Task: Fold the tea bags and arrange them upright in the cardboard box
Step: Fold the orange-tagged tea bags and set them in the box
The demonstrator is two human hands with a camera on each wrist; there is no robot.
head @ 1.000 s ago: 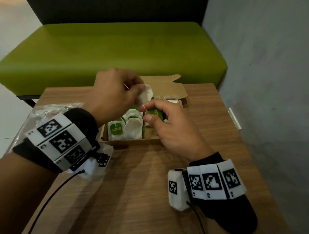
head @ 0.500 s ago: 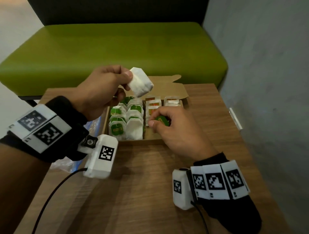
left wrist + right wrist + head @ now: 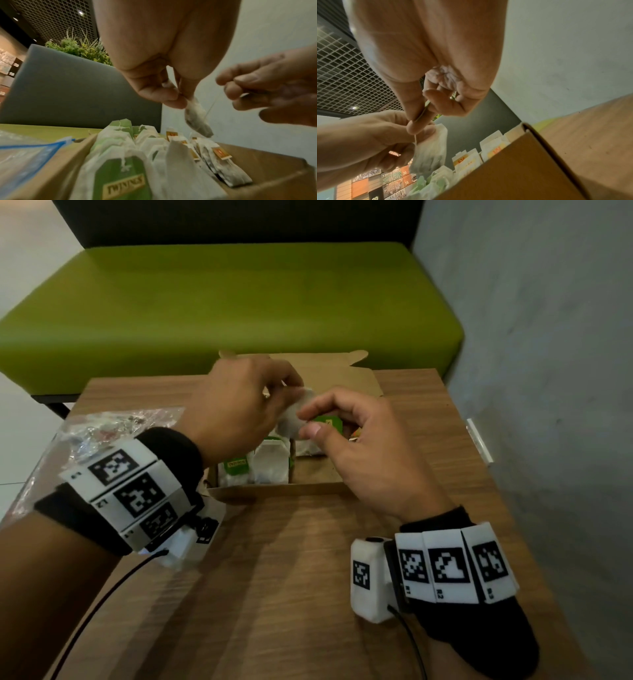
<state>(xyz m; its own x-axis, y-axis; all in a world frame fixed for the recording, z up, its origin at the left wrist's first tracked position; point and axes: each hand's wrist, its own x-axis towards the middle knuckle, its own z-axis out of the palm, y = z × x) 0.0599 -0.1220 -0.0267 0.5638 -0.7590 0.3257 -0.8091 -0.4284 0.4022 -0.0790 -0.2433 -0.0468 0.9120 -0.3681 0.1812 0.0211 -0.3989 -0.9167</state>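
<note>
Left hand [image 3: 239, 405] has lowered from its raised position, pinching the white paper tea bag [image 3: 197, 117] above the open brown cardboard box [image 3: 308, 489]. Right hand [image 3: 356, 440], fingers curled, pinches the bag's green paper tag [image 3: 327, 422].

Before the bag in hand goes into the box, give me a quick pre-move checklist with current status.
1. Left hand pinches the tea bag: ok.
2. Right hand pinches the green tag: ok.
3. String runs free between tag and bag: ok.
4. Bag hangs above the cardboard box, not yet inside: ok.
5. Bag fully folded: cannot tell.
6. Free slot beside the green-tagged bags: cannot tell.
</note>
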